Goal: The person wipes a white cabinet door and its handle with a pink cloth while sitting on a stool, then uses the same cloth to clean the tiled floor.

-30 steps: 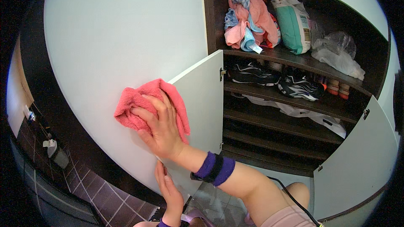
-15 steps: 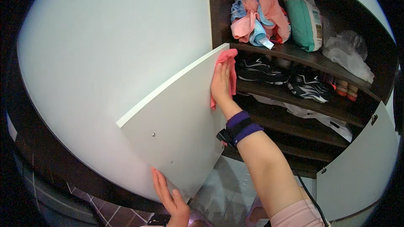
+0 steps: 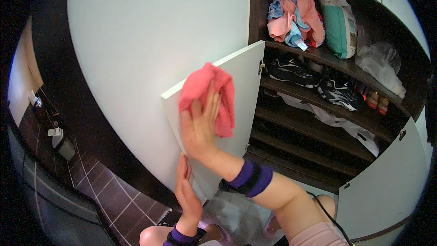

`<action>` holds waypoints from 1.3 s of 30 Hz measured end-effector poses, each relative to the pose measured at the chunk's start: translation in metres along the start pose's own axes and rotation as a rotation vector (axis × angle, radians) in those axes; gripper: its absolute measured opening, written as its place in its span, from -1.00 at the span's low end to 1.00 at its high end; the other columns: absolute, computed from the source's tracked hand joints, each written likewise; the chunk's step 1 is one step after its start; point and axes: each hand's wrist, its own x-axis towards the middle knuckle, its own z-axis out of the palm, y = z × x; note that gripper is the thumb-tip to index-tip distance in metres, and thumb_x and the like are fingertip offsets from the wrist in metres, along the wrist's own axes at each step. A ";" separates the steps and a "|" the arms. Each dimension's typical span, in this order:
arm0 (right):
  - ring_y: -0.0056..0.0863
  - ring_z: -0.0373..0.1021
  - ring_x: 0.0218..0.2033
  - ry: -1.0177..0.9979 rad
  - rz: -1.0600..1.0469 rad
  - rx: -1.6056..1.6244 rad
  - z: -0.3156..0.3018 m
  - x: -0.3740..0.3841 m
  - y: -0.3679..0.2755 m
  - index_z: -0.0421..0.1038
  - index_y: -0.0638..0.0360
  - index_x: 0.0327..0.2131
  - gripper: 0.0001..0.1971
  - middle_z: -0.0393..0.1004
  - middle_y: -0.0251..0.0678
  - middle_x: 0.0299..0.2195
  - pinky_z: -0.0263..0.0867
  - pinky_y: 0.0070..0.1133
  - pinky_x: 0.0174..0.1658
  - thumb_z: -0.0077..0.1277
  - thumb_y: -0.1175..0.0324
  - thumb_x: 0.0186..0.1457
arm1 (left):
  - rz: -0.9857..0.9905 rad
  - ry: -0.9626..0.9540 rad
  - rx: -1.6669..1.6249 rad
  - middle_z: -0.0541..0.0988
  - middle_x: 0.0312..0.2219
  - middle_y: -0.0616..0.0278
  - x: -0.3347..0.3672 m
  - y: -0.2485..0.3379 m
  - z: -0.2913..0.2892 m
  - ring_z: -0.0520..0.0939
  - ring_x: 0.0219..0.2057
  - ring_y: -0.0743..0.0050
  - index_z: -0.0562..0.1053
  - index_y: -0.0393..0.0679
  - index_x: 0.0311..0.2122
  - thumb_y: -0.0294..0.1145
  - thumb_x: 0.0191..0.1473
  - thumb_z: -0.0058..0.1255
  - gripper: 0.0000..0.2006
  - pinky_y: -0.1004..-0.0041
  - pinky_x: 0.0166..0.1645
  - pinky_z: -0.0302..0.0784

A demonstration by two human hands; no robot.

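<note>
A pink cloth lies pressed against the inner face of the open white cabinet door, near its upper outer corner. My right hand holds the cloth there, fingers stretched over it and palm toward the door. Lower down, my left hand rests at the door's outer edge with its fingers straight and together, no object in it. Part of the door face is hidden behind the cloth and my right arm.
Dark shelves hold black-and-white shoes, a bundled pink-and-blue fabric, a green-and-white package and a clear plastic bag. Another white door stands open at right. A white panel rises behind the wiped door.
My right hand and the cloth have moved left across the door, from near its hinge side to its outer corner. My left hand stays at the outer edge. The view has shifted left.
</note>
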 end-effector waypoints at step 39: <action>0.06 -0.07 0.11 -0.076 0.182 0.127 -0.020 -0.104 0.055 0.19 0.25 -0.02 -0.55 -0.06 -0.02 0.14 -0.18 -0.19 0.17 -0.08 0.25 0.02 | -0.140 -0.081 0.175 0.21 0.08 -0.03 -0.045 -0.010 -0.020 0.23 0.11 0.21 0.13 -0.37 0.10 -0.25 0.19 -0.43 -0.54 0.33 0.18 0.07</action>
